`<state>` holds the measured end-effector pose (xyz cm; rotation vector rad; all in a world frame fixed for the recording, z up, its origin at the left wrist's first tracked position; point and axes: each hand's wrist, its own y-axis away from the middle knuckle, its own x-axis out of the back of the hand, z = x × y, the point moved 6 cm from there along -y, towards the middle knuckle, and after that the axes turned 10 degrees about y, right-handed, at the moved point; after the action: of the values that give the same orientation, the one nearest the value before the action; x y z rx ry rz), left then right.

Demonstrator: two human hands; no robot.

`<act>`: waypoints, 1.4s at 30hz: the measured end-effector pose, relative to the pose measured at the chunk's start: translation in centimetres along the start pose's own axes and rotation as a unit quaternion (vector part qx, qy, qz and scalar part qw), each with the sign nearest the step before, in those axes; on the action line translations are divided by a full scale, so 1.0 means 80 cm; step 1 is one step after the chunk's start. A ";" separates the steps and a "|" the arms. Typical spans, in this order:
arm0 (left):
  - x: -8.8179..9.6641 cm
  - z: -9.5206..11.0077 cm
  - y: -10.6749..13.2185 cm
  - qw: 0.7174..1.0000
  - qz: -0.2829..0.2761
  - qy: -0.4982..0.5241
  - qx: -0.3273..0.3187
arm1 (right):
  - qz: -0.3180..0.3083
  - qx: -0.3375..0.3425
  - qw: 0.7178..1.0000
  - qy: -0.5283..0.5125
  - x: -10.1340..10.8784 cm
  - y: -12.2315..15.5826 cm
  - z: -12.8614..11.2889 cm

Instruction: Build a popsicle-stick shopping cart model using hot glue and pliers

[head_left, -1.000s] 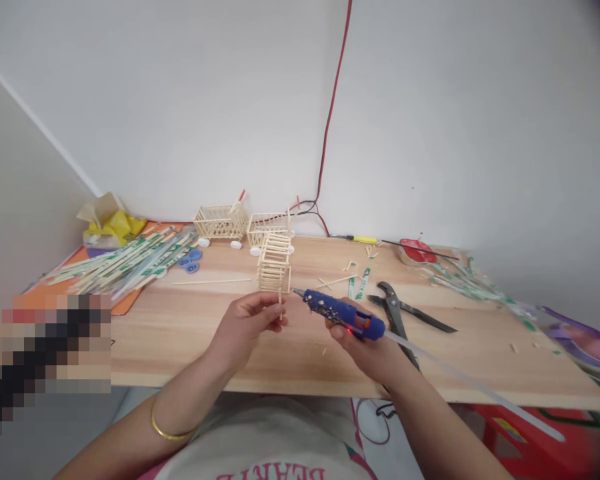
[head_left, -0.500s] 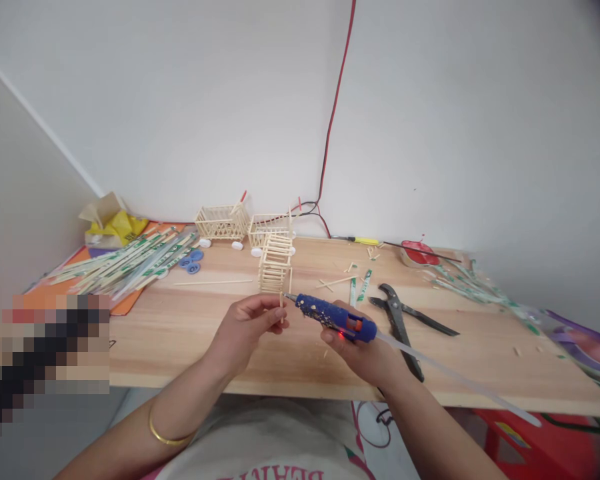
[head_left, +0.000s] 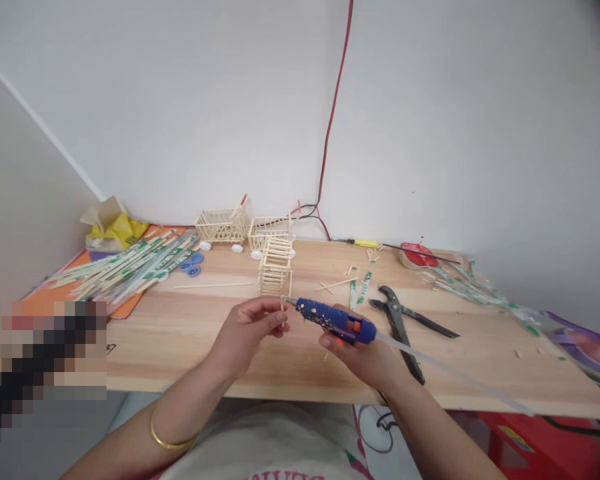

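My left hand [head_left: 255, 327] pinches a short wooden stick [head_left: 283, 312] upright between thumb and fingers. In my right hand [head_left: 353, 350] is a blue hot glue gun [head_left: 330, 317], its metal nozzle at the upper end of that stick. A long translucent glue stick [head_left: 445, 367] runs out of the gun's back. Just beyond my left hand stands a small frame of wooden sticks [head_left: 275, 267]. Behind it are two little stick carts, one with white wheels by the wall [head_left: 223, 227] and another [head_left: 270, 230] partly hidden by the frame.
Wrapped chopsticks [head_left: 130, 267] lie heaped at left beside blue wheels [head_left: 193, 267]. Black pliers [head_left: 397, 327] rest right of the glue gun. A red-and-white dish [head_left: 417, 255], a yellow-handled tool [head_left: 365, 243] and torn wrappers [head_left: 473, 283] lie toward the back right.
Both hands hold nearly the same pose, the nozzle staying at the stick's top. The view has shifted very slightly.
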<state>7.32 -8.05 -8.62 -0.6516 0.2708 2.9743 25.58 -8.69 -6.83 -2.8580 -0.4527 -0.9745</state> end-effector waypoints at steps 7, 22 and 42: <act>0.000 -0.001 -0.001 1.000 -0.005 -0.005 0.000 | 0.001 -0.008 1.000 0.007 0.000 -0.003 0.003; 0.004 0.014 -0.004 0.987 0.008 0.153 0.040 | -0.038 0.024 0.999 -0.016 -0.002 0.010 -0.010; -0.005 0.026 -0.001 0.985 0.002 0.166 0.044 | -0.015 0.011 1.000 0.007 0.004 0.011 -0.012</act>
<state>6.85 -7.58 -6.58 -1.1360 0.4243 2.8239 25.54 -9.61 -5.91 -2.8314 -0.5026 -0.9876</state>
